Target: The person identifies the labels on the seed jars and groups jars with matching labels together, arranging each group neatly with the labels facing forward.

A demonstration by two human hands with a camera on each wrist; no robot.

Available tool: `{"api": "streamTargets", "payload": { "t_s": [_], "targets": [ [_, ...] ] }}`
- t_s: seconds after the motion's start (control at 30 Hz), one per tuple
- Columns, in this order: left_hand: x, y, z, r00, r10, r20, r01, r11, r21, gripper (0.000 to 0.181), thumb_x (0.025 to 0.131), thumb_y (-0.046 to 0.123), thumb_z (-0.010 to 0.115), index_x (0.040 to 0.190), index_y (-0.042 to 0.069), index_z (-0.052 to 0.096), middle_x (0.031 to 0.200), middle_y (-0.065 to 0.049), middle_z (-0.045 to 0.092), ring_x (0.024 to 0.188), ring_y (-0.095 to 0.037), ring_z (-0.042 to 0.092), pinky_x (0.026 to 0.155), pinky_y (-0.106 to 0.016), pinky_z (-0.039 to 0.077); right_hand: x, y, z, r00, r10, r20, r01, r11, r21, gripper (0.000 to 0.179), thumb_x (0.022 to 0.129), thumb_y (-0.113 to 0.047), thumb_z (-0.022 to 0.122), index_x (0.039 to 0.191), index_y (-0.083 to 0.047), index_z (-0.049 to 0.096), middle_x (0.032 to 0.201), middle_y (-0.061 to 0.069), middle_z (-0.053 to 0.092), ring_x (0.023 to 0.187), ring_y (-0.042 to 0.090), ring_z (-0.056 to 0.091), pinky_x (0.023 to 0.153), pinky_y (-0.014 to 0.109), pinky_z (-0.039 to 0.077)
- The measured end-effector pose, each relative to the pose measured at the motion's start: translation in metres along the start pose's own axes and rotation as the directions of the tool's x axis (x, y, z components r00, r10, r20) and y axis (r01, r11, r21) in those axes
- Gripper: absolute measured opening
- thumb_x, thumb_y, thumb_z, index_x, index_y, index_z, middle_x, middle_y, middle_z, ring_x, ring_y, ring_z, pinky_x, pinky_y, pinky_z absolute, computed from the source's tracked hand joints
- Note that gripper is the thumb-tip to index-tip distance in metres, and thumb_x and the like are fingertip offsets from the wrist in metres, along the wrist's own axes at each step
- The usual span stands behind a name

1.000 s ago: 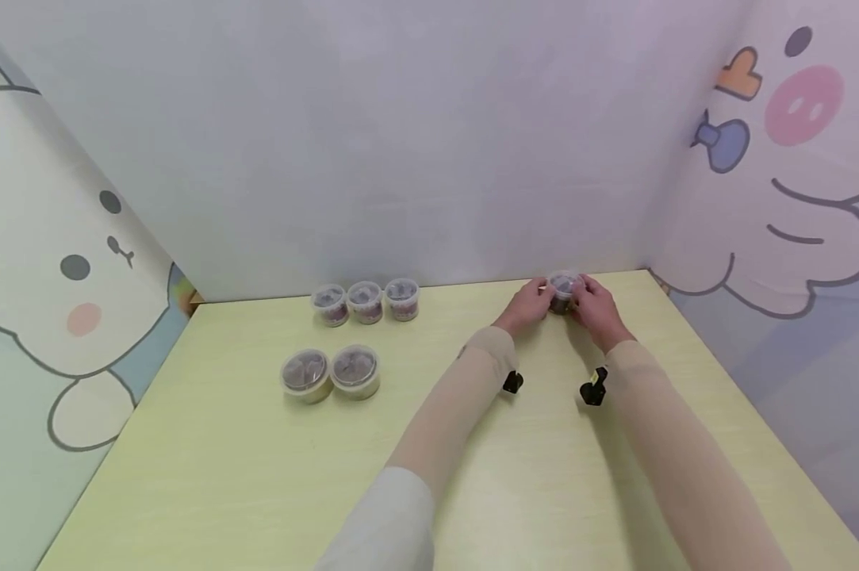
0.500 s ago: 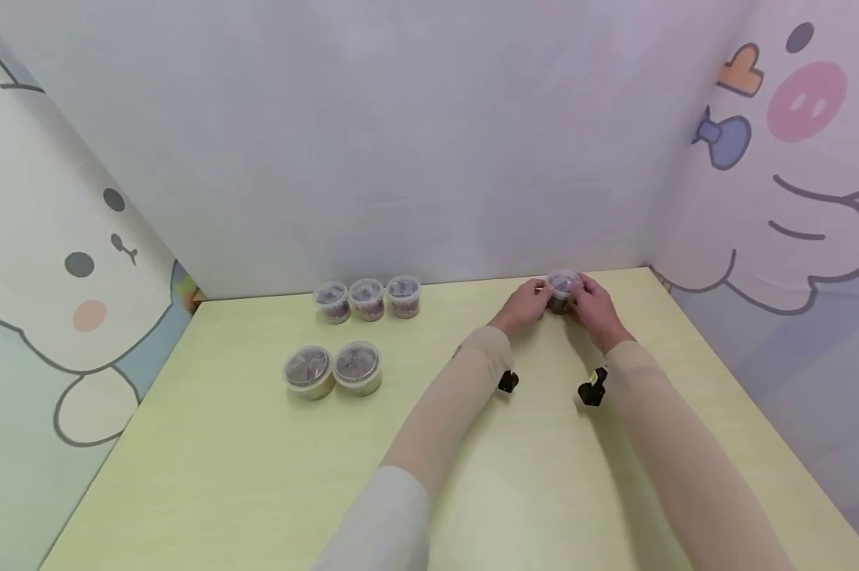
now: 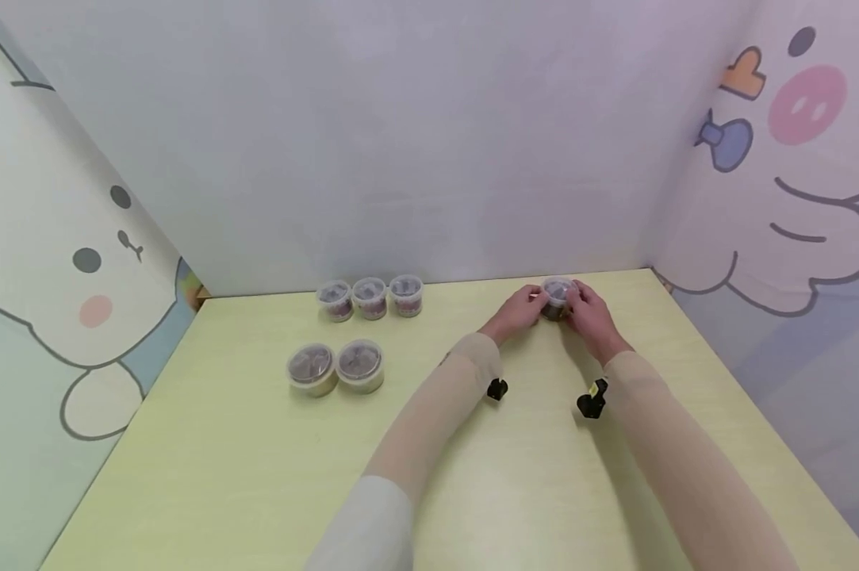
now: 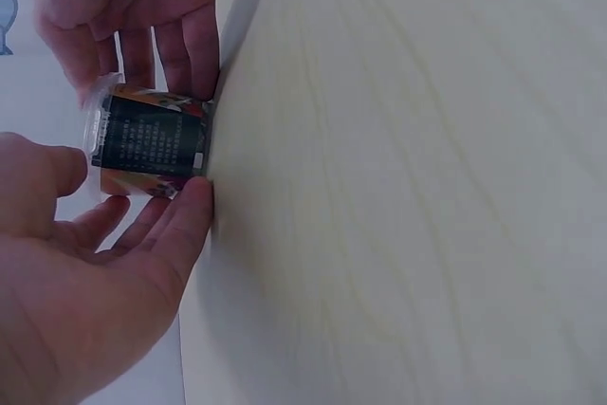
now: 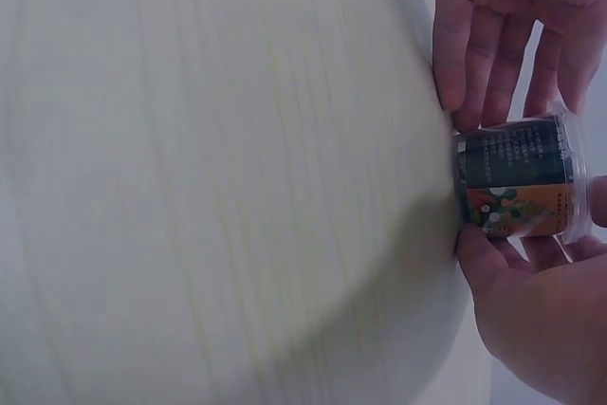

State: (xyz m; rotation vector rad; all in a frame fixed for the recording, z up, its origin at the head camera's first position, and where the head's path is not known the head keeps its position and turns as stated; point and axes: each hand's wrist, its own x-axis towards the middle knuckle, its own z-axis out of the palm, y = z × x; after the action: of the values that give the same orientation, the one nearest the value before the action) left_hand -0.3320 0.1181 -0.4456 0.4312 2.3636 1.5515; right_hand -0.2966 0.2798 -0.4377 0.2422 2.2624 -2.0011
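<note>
Toward the back right of the table, a small lidded plastic tub (image 3: 557, 292) stands upright between my two hands. My left hand (image 3: 517, 312) grips its left side, thumb near the lid and fingers along the wall. From the opposite side my right hand (image 3: 592, 319) holds it, fingertips close to the tabletop. The left wrist view shows a dark printed label (image 4: 150, 137) with orange bands on the tub. Its base sits right at the table surface in both wrist views.
Three similar small tubs (image 3: 370, 298) stand in a row by the back wall, left of my hands. Nearer me are two wider lidded tubs (image 3: 360, 366) side by side. Cloth walls with cartoon figures enclose the yellowish table (image 3: 208, 476) at the back and sides.
Both hands have shifted slightly left and toward me, bringing the tub with them. The other tubs keep their arrangement, while the head view has turned a little.
</note>
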Motion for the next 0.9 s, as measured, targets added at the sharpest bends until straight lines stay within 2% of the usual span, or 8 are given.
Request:
{"api": "streamTargets", "payload": {
  "t_s": [0.17, 0.33, 0.43, 0.6, 0.7, 0.8, 0.9],
  "targets": [
    [-0.009, -0.002, -0.005, 1.0, -0.012, 0.001, 0.012, 1.0, 0.02, 0.049, 0.109, 0.038, 0.045, 0.144, 0.005, 0.05, 0.102, -0.008, 0.066, 0.084, -0.011, 0.059, 0.086, -0.029, 0.046, -0.005, 0.001, 0.007, 1.0, 0.008, 0.022, -0.007, 1.0, -0.028, 0.064, 0.112, -0.039, 0.028, 0.163, -0.012, 0.002, 0.168, 0.017, 0.005, 0.152, 0.031, 0.013, 0.12, 0.046, 0.023],
    [-0.022, -0.002, -0.011, 0.999, -0.042, -0.01, 0.042, 0.996, 0.077, 0.05, 0.109, 0.037, 0.042, 0.145, 0.004, 0.048, 0.105, -0.01, 0.067, 0.094, -0.014, 0.06, 0.091, -0.032, 0.047, -0.01, -0.001, 0.014, 0.995, 0.05, 0.091, -0.052, 0.998, 0.022, 0.062, 0.112, -0.036, 0.03, 0.164, -0.017, 0.003, 0.169, 0.015, 0.003, 0.153, 0.03, 0.011, 0.121, 0.046, 0.023],
    [-0.031, -0.003, -0.016, 0.999, -0.045, -0.023, 0.047, 0.992, 0.119, 0.049, 0.11, 0.037, 0.041, 0.145, 0.004, 0.048, 0.117, -0.013, 0.067, 0.105, -0.018, 0.061, 0.094, -0.033, 0.049, -0.013, -0.003, 0.018, 0.986, 0.075, 0.151, -0.084, 0.995, 0.057, 0.062, 0.112, -0.036, 0.03, 0.164, -0.019, 0.0, 0.169, 0.016, 0.0, 0.153, 0.031, 0.009, 0.121, 0.048, 0.023],
    [-0.048, -0.004, -0.03, 0.999, -0.023, -0.041, 0.031, 0.981, 0.194, 0.049, 0.11, 0.037, 0.039, 0.142, 0.002, 0.05, 0.133, -0.014, 0.061, 0.118, -0.019, 0.059, 0.097, -0.033, 0.049, -0.022, -0.009, 0.025, 0.958, 0.087, 0.273, -0.115, 0.99, 0.086, 0.064, 0.113, -0.035, 0.03, 0.164, -0.017, -0.004, 0.168, 0.018, 0.001, 0.153, 0.037, 0.01, 0.119, 0.054, 0.026],
    [-0.063, -0.002, -0.043, 0.999, -0.024, -0.031, 0.028, 0.988, 0.15, 0.05, 0.109, 0.04, 0.041, 0.142, 0.003, 0.049, 0.131, -0.014, 0.062, 0.116, -0.023, 0.061, 0.093, -0.034, 0.051, -0.028, -0.013, 0.029, 0.941, 0.07, 0.332, -0.103, 0.991, 0.083, 0.067, 0.112, -0.037, 0.034, 0.164, -0.015, -0.002, 0.167, 0.017, 0.008, 0.151, 0.039, 0.017, 0.117, 0.055, 0.029],
    [-0.078, 0.0, -0.06, 0.999, -0.033, -0.009, 0.033, 0.998, 0.045, 0.053, 0.108, 0.046, 0.044, 0.141, 0.005, 0.048, 0.126, -0.012, 0.062, 0.113, -0.028, 0.063, 0.089, -0.035, 0.054, -0.033, -0.018, 0.033, 0.926, 0.025, 0.377, -0.06, 0.995, 0.08, 0.072, 0.111, -0.04, 0.04, 0.164, -0.013, 0.0, 0.164, 0.019, 0.015, 0.147, 0.041, 0.026, 0.115, 0.056, 0.032],
    [-0.092, 0.002, -0.076, 0.999, -0.038, 0.027, 0.04, 0.997, -0.06, 0.057, 0.105, 0.05, 0.049, 0.141, 0.005, 0.046, 0.124, -0.01, 0.06, 0.113, -0.033, 0.063, 0.089, -0.034, 0.055, -0.038, -0.026, 0.038, 0.909, -0.009, 0.416, -0.024, 0.997, 0.073, 0.075, 0.109, -0.041, 0.046, 0.164, -0.012, 0.004, 0.16, 0.021, 0.023, 0.142, 0.041, 0.034, 0.113, 0.054, 0.036]
  ]
}}
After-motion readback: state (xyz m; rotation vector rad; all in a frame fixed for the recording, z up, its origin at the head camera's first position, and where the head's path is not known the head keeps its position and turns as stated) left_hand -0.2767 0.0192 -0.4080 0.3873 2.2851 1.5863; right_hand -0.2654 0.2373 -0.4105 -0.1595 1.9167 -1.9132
